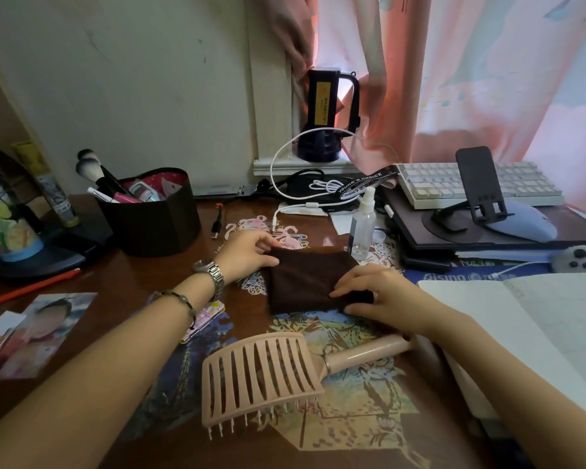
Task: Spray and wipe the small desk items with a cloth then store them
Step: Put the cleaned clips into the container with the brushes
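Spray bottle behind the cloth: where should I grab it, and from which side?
Take the clear spray bottle around its straight body, below the white nozzle. It stands upright just past the brown cloth, so a side wrap suits it. Come from the near side with the right hand, which is closest; the laptop and cables probably crowd the right and far sides.

Matt brown cloth [310, 279] on glossy wood desk [142, 282] (plastic brush [264, 377] nr).
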Demonstrator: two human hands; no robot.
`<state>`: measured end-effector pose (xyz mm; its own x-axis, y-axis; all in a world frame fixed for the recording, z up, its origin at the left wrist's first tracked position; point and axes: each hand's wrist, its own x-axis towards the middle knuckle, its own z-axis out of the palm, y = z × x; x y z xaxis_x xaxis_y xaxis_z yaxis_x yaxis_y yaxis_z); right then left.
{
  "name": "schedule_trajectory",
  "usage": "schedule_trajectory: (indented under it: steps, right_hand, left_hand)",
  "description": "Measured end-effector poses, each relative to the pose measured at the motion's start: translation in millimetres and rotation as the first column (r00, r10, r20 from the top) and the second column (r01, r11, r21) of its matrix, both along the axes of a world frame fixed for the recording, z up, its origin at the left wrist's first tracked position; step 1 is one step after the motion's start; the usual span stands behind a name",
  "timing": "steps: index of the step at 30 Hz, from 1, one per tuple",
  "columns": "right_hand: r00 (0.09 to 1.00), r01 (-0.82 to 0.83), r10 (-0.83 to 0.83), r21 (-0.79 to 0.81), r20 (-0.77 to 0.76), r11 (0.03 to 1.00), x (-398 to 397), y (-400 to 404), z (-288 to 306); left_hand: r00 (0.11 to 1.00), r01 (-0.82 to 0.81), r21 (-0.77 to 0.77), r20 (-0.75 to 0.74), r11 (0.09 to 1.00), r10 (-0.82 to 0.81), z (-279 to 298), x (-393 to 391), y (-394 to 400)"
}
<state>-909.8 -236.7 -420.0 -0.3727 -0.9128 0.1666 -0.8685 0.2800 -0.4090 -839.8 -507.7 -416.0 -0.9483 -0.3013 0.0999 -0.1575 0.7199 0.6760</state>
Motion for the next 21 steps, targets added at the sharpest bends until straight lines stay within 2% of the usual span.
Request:
schedule_trajectory:
  steps: [5, 8, 11, 13, 15, 17, 21]
  right_hand:
    - [0.995, 0.012, 0.001, 0.127, -0.100, 0.992, 9, -2, 10]
    - [0.989, 0.035, -0.018, 0.108, -0.148, 0.994, 20, 1, 15]
    - [0.992, 0.013, -0.011, 0.023, -0.123, 1.000, 33, 11, 23]
    - [0.997, -0.044, 0.045, 0.029, -0.056, 0.999, 44, 20, 29]
    - [0.996, -0.093, 0.094, 0.095, -0.002, 0.991, 55, 27, 32]
    - [0.993, -0.111, 0.116, 0.163, -0.019, 0.980, 64, 31, 28]
    - [0.998, -0.069, 0.068, 0.156, 0.009, 0.985, 76, 33, 17]
  left_hand:
    - [0.998, 0.056, -0.221, 0.036, 0.974, -0.049, 14, 9, 6]
    - [0.996, 0.079, -0.346, 0.060, 0.935, -0.062, 28, 25, 10]
    - [0.993, 0.097, -0.565, 0.111, 0.819, -0.041, 43, 48, 11]
    - [0.991, 0.109, -0.675, 0.132, 0.729, -0.026, 52, 65, 9]
    - [0.990, 0.106, -0.729, 0.138, 0.676, -0.007, 56, 82, 7]
    - [0.991, 0.088, -0.753, 0.131, 0.652, 0.017, 56, 101, 4]
    - [0.991, 0.051, -0.739, 0.121, 0.672, 0.058, 47, 140, 0]
